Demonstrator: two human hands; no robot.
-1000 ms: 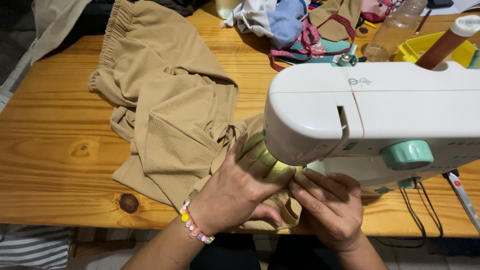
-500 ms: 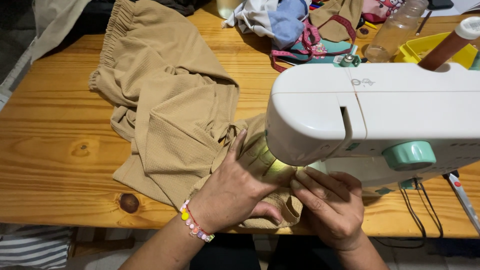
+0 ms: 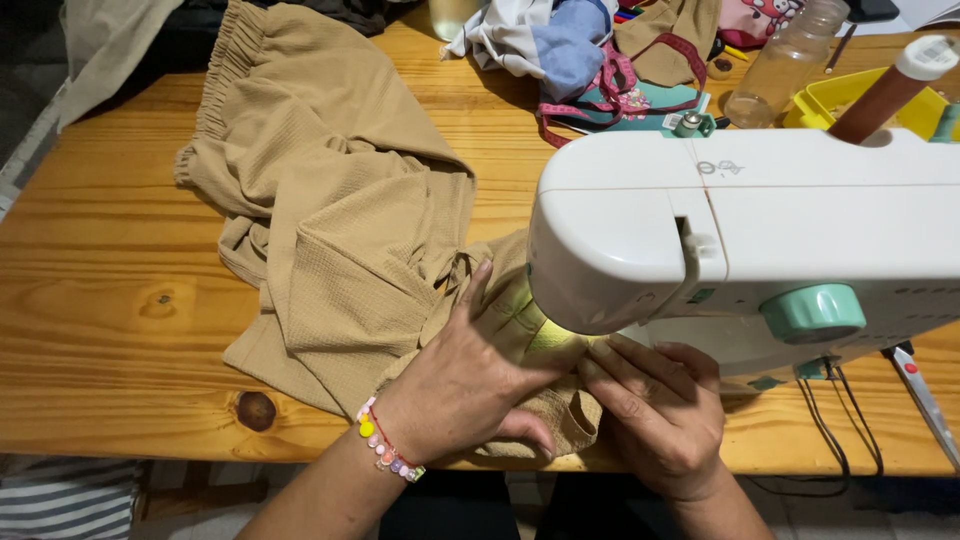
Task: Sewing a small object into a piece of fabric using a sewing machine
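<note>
— So, where does the tan garment (image 3: 340,250) lie?

— Spread over the wooden table (image 3: 100,330), its gathered waistband toward the far side and a folded part drawn in under the head of the white sewing machine (image 3: 750,240). A lamp under the machine lights that part yellow-green.

— And the hands?

— The left hand (image 3: 465,385) lies flat on the cloth just in front of the machine, fingers spread wide and pressed down, the thumb curled at the near edge of the fabric. It grips nothing. A bracelet of coloured beads (image 3: 385,450) sits on that wrist.

— The right one?

— The right hand (image 3: 655,415) is just beside it, touching the same fold. Its fingers are stretched out, close together, with the tips pushed in under the machine's head. I cannot tell whether they pinch the cloth or only press it.

— What is on the machine?

— A mint-green dial (image 3: 812,312) on its front and a brown thread spool (image 3: 880,90) standing tilted on top.

— Farther out?

— At the table's far edge, a heap of mixed fabrics (image 3: 570,40), a clear plastic bottle (image 3: 780,65) and a yellow tray (image 3: 850,95). Black cables (image 3: 835,430) hang over the near edge at the right, next to scissors with a red dot (image 3: 920,390).
</note>
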